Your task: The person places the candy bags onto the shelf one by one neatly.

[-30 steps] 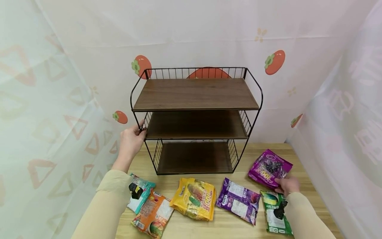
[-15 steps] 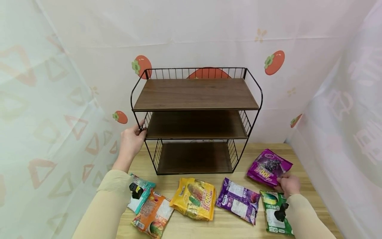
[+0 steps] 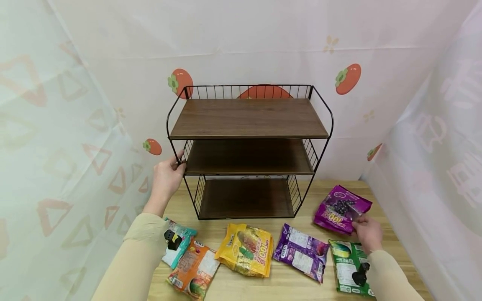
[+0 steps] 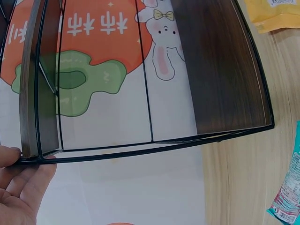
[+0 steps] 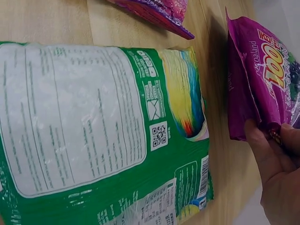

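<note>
Five other packets [image 3: 245,250] on table [image 3: 241,289] before rack [image 3: 248,119].

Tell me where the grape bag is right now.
In the head view, the grape bag is at the right, beyond the green bag and right of the rack, its edge pinched by the right hand.

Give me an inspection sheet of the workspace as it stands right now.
Surface: table, light wood grain.
Job's things: rack, upright, three shelves; grape bag, right of it.
Clutter: teal bag, orange bag, yellow bag, violet bag, green bag, along the front.
Hands: left hand holds the left side of the rack; right hand pinches the near corner of the grape bag.
Cables: nothing seen.
Surroundings: printed sheeting behind and at both sides.
</note>
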{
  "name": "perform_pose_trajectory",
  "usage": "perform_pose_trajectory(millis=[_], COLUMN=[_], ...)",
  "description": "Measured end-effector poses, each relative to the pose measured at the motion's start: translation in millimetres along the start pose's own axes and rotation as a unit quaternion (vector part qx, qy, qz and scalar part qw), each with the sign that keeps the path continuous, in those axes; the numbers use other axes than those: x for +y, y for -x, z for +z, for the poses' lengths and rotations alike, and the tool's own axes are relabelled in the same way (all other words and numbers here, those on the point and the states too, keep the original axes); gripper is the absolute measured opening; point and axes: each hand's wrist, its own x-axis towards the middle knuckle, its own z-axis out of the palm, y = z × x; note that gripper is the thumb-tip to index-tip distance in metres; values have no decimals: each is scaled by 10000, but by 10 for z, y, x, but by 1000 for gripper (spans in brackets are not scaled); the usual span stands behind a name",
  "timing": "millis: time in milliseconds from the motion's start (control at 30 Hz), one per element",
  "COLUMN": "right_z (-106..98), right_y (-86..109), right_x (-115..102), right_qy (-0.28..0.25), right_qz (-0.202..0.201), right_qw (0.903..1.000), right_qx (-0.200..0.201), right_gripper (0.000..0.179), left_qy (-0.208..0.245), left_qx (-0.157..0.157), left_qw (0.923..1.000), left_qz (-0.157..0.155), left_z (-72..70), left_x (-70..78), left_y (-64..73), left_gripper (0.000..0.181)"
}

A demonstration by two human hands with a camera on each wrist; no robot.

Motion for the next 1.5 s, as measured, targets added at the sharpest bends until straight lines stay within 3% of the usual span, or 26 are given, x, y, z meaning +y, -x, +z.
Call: perform_pose_trajectory(millis=[400,733,1300,1500], right_z=[-106,-201,-344,-359], right_y=[43,120,337,389], right_x=[1,-53,-254,-288], right_qy=[494,465,493,467], right_qz=[-498,-840,-1344,-1318], right_qw=[9963,9928,9870,9877], right_qx=[496,720,732,694], right_gripper=[19,14,16,15], left_qy=[-19,6,74,12], left_qx=[-63,-62,-29,-24], left_qw=[10000,10000,9999,9999], left_qz=[-62,-33,-118,-125], left_z=[1,-3,-2,1], left_x=[1,23,37,37], left_y=[11,23,37,39], left_gripper=[43,44,43,43])
